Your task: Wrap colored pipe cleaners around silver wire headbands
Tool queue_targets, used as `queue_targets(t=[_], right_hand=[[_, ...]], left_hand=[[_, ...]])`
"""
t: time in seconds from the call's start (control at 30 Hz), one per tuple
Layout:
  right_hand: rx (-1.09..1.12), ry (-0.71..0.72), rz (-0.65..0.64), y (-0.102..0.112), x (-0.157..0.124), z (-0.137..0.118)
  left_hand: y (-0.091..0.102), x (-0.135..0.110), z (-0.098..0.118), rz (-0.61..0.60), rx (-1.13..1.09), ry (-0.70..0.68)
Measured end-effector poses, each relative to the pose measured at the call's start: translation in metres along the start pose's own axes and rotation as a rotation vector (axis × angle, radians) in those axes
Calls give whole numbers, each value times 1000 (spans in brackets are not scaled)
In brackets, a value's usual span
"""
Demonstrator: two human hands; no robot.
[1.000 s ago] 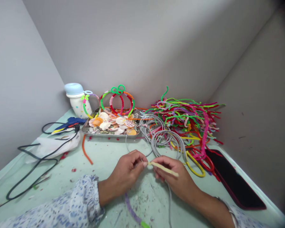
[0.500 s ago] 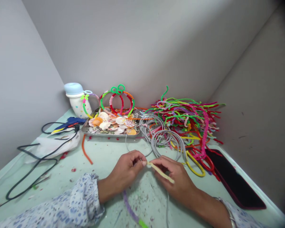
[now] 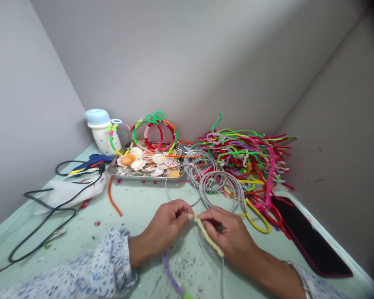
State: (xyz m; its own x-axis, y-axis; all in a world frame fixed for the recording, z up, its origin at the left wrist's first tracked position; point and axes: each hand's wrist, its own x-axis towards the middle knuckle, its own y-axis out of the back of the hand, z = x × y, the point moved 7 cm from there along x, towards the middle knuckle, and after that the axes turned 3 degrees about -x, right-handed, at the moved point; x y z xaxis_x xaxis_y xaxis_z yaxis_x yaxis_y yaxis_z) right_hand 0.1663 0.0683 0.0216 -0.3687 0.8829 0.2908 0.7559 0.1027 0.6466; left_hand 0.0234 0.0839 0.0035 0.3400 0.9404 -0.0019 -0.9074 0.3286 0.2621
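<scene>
Below the middle of the view, my left hand [image 3: 171, 222] pinches a thin wire, mostly hidden by the fingers, where a pale yellow pipe cleaner [image 3: 211, 240] meets it. Just to the right, my right hand [image 3: 232, 234] is closed, thumb and fingertips on that yellow pipe cleaner, whose free end slants down beneath the palm. A curved piece covered in purple pipe cleaner [image 3: 171, 277], with green at the bottom edge, emerges under my left hand. Grey wire [image 3: 222, 278] runs down below my right hand.
Coils of grey wire [image 3: 221, 187] lie ahead, beside a metal tray [image 3: 143, 177] of shells with colourful hoops above it. A pipe-cleaner heap [image 3: 246, 153], scissors [image 3: 272, 218] and a black phone-like slab [image 3: 314, 241] are right. Left are a blue glue gun [image 3: 98, 160], cable and cup [image 3: 102, 135].
The yellow pipe cleaner's free end has swung down, from across my right palm to below it. My right fingers have turned slightly; my left hand stays nearly still.
</scene>
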Motion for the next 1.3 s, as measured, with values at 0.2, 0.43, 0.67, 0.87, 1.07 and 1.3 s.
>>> queue_targets(t=[0.2,0.43,0.67,0.87,1.07,1.3], right_hand=[[-58,40,5,-2,-1,0],[-41,24,-17,0,0,-2],[361,-315,-148,-11,-1,17],[505,-414,-195,-18,0,23],[533,-433,-234,-19,1,21],[458,-395,-267,-20,0,19]], left_hand=[[-1,1,-4,-6,-35,38],[-3,2,-5,-21,-45,60],[-4,1,0,-29,-5,25],[-8,-1,2,-48,73,-47],[-8,-3,6,-60,80,-63],[-8,-2,2,-68,28,-28]])
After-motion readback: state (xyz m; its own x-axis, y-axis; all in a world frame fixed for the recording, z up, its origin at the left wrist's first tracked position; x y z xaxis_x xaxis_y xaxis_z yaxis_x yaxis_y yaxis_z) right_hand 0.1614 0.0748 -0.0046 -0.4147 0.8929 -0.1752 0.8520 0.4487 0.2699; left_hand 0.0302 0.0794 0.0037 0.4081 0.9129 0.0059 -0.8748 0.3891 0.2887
